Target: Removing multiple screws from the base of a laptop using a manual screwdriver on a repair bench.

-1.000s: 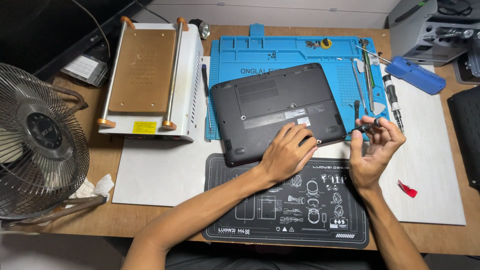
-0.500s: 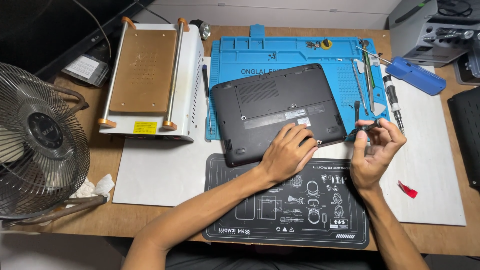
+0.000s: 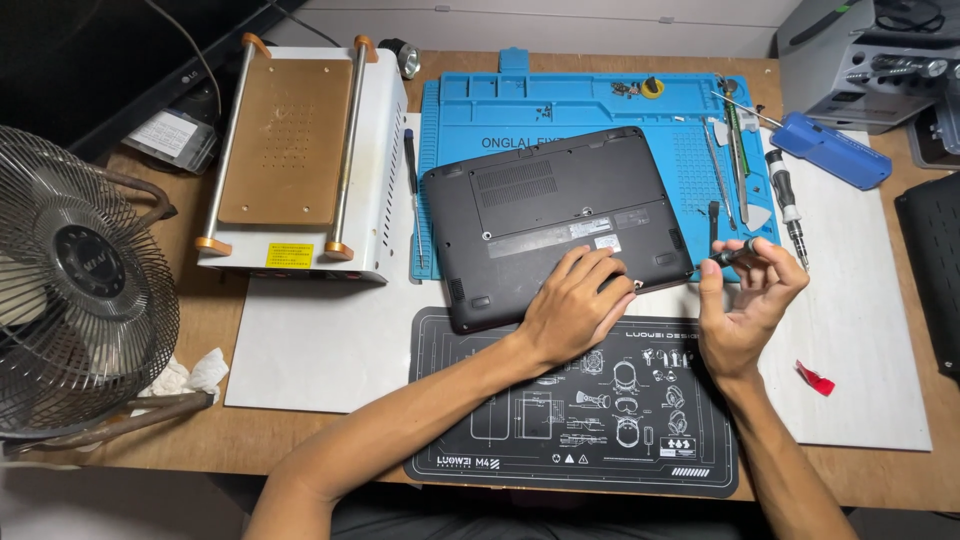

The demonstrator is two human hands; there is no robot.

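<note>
My left hand (image 3: 578, 303) lies palm down with its fingers loosely spread on the near right corner of the black laptop (image 3: 555, 222), which sits upside down, its underside facing me. My right hand (image 3: 745, 300) is raised just beside that corner, palm turned up, thumb and fingertips pinching a small dark screwdriver (image 3: 733, 253) that lies roughly level, its tip pointing toward the laptop's edge. The laptop rests partly on the blue work mat (image 3: 590, 105) and partly on the black printed mat (image 3: 575, 410) nearer to me. More screwdrivers and tweezers (image 3: 735, 150) lie along the blue mat's right side, and a blue tool (image 3: 830, 150) sits further right. A small red scrap (image 3: 815, 378) lies on the white sheet near my right wrist. On the left of the wooden surface (image 3: 215, 440) stand a white plate machine (image 3: 300, 160) and a wire fan (image 3: 75, 290).
</note>
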